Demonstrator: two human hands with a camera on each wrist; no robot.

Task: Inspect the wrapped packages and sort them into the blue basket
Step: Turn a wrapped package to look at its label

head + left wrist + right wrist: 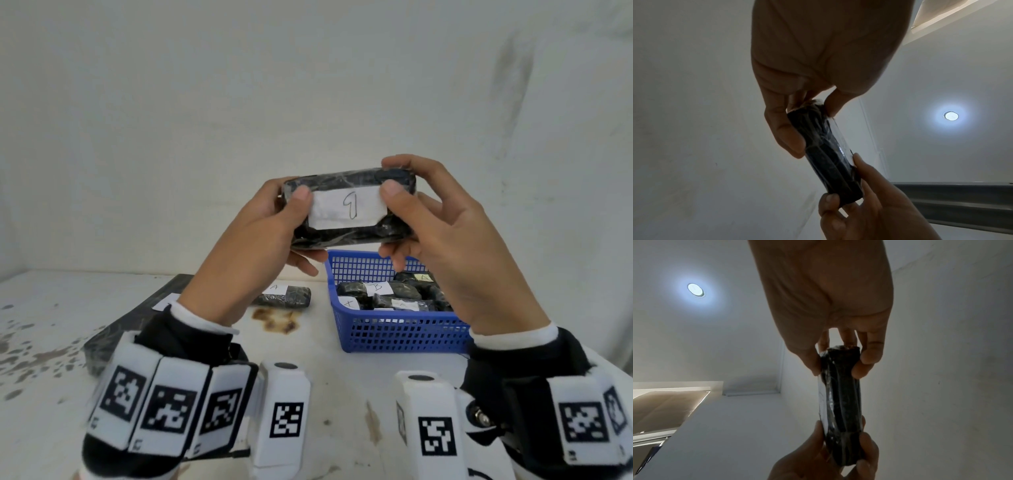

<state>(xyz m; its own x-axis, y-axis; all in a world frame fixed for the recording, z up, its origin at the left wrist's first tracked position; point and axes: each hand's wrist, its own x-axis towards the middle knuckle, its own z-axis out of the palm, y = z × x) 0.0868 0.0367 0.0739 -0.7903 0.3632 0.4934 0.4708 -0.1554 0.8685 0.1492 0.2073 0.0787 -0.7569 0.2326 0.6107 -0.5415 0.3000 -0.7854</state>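
Observation:
A black plastic-wrapped package (pixel 349 185) with a white label (pixel 347 209) bearing one handwritten mark is held up at chest height, label toward me. My left hand (pixel 274 219) grips its left end, thumb on the label's edge. My right hand (pixel 428 212) grips the right end, thumb on the label's other edge. Both wrist views show the same package (pixel 826 155) (pixel 840 402) edge-on between the two hands, against the ceiling. The blue basket (pixel 394 330) stands on the table below, holding several wrapped, labelled packages.
Another wrapped package (pixel 287 296) labelled A lies on the white table (pixel 51 342) left of the basket. A large flat black package (pixel 113 329) lies further left, partly behind my left arm. A brown stain (pixel 277 322) marks the table. A white wall (pixel 308 85) stands behind.

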